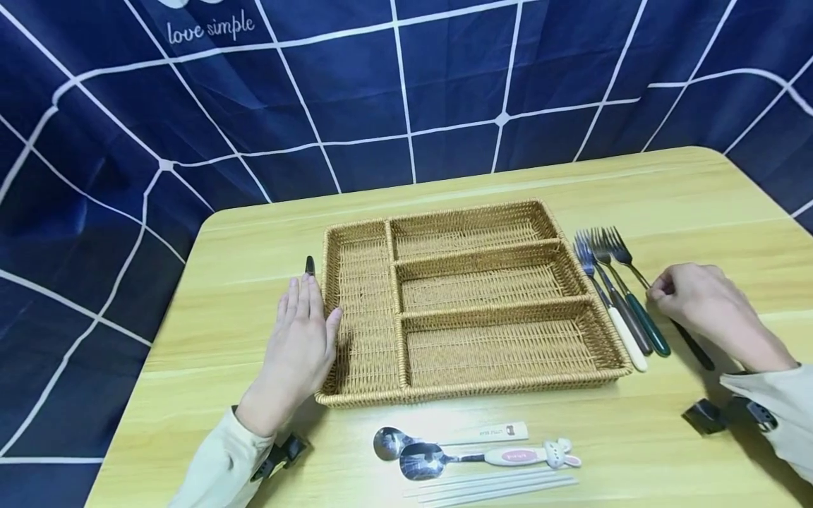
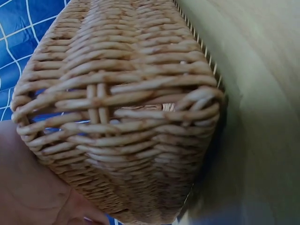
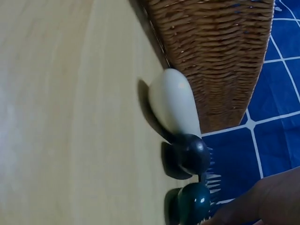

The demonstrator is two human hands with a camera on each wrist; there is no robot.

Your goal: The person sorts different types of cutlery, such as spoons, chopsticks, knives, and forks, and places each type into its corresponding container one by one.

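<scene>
A wicker tray (image 1: 400, 317) with several compartments lies mid-table. My left hand (image 1: 298, 346) lies along its left side with straight fingers; in the left wrist view that hand (image 2: 42, 187) is beside the woven wall (image 2: 140, 61). Past its fingertips shows the dark tip of a slim thing (image 1: 310, 265), the rest hidden. To the right of the tray, my right hand (image 1: 705, 300) pinches the neck of a black-handled fork (image 1: 697, 349). Beside that fork lie forks with a green handle (image 1: 648, 324), a dark brown handle (image 1: 629, 321) and a white handle (image 1: 627, 339).
In front of the tray lie a spoon with a white handle (image 1: 489, 432), a spoon with a rabbit-shaped handle end (image 1: 517, 456) and several pale chopsticks (image 1: 495, 487). A blue cloth (image 1: 457, 85) with white lines hangs behind the wooden table (image 1: 229, 282).
</scene>
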